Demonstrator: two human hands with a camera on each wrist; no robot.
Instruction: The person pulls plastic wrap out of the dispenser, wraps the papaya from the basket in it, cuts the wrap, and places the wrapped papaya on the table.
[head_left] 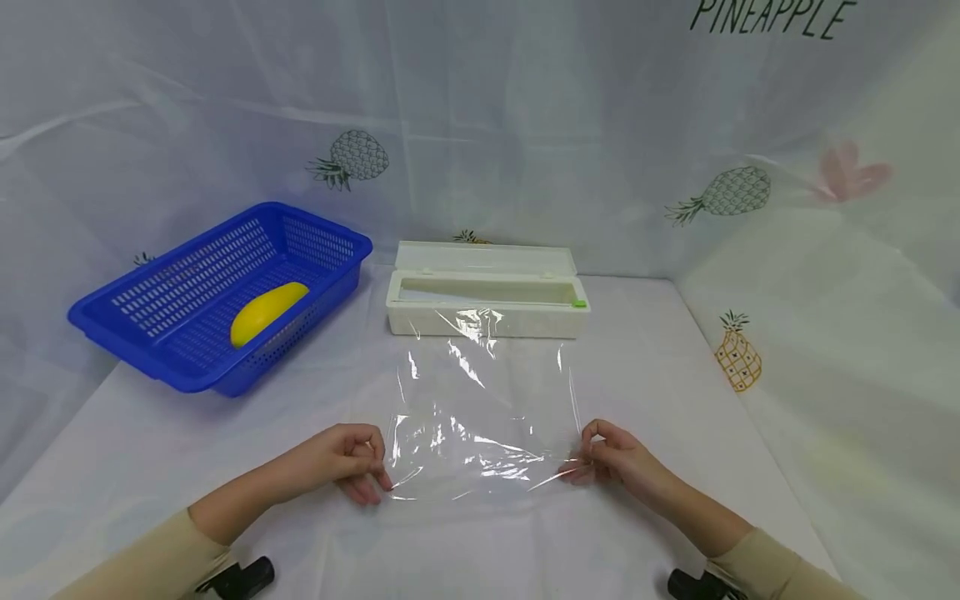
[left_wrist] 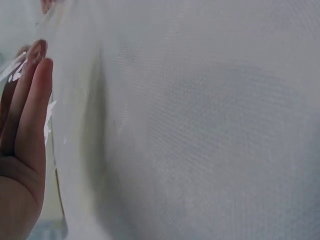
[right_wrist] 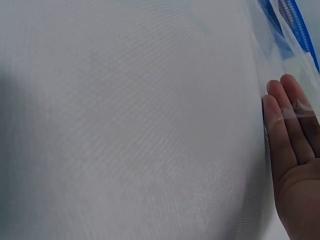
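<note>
A white cloth-covered table [head_left: 645, 358] offered room by its far right corner; transparent plastic film [head_left: 480, 408] barred its middle.

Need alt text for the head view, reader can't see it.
A person's left-hand grip and right-hand grip hold the near corners of a clear plastic sheet stretching from an open white box. To the left, a blue basket holds a yellow oval object.

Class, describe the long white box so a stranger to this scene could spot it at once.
On the white table, find the blue basket at the left. To its right, near the back, stands a long white box, lid open, with clear film stretching from its front. A small green piece at its right end sets it apart.
</note>
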